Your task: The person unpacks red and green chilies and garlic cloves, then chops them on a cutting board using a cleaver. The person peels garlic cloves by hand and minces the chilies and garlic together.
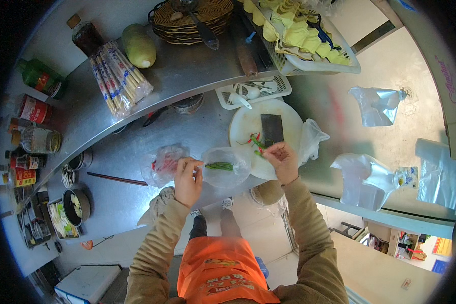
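My right hand (282,161) pinches a green chili (259,151) above the near right part of a round white cutting board (240,124). Thin red chilies (255,137) lie on the board beside a dark cleaver blade (272,128). To the left of the board, a translucent bowl or bag (233,177) holds several long green chilies (219,165). My left hand (188,181) is at its left edge with fingers curled in; what they hold, if anything, is hidden. Just behind that hand lies a clear plastic bag (164,157) with red contents.
Chopsticks (117,179) and a black pot (76,207) are to the left. A raised steel shelf (187,66) carries bottles, wrapped chopsticks (119,81), a pale green gourd (139,45) and wicker trays (187,23). A white basket (225,99) of utensils stands behind the board; plastic bags (367,177) hang at right.
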### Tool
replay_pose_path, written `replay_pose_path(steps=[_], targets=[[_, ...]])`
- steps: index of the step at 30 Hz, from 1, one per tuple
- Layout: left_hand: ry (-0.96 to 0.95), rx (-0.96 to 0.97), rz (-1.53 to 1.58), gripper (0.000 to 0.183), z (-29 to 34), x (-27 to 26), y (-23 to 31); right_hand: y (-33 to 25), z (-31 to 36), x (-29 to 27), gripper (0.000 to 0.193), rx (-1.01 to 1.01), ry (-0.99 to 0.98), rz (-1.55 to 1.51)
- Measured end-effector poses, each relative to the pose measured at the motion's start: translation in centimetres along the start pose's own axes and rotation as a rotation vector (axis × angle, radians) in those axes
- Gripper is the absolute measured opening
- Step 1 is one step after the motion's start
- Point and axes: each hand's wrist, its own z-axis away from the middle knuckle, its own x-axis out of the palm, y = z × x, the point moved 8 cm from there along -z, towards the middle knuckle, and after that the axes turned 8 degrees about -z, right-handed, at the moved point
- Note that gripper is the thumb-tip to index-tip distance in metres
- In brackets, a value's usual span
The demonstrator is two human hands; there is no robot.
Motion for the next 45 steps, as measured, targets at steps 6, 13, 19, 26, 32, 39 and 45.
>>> replay_pose_path(steps=[6, 13, 19, 26, 32, 39, 45], targets=[[0.008, -0.041, -0.008, 0.024, 1.2, -1.0, 0.2, 2.3, -3.5, -3.2, 0.018, -0.077, 0.115, 0.408], [0.035, -0.124, 0.077, 0.025, 3.0, -4.0, -0.3, 5.5, 2.8, -0.7, 0.028, -0.132, -0.017, 0.826], [-0.053, -0.16, 0.155, 0.028, 5.7, -4.8, -0.8, 6.6, 6.4, 4.3, 0.026, 0.036, 0.03, 0.622], [0.218, -0.134, -0.181, 0.065, 7.8, -12.0, -6.4, 6.5, 7.0, 5.7, 0.037, 0.042, 0.053, 0.596], [0.096, -0.253, -0.321, 0.121, 5.6, -11.4, -13.3, 13.2, 8.2, 6.6, 0.075, 0.42, -0.024, 0.462], [-0.181, -0.229, -0.324, 0.055, 1.6, -5.1, -18.0, 14.3, 6.5, 18.6, 0.1, -0.113, -0.312, 0.852], [-0.087, -0.085, -0.302, 0.038, 2.7, -8.0, -16.7, 15.5, 6.1, 22.1, 0.083, 0.059, -0.23, 1.058]])
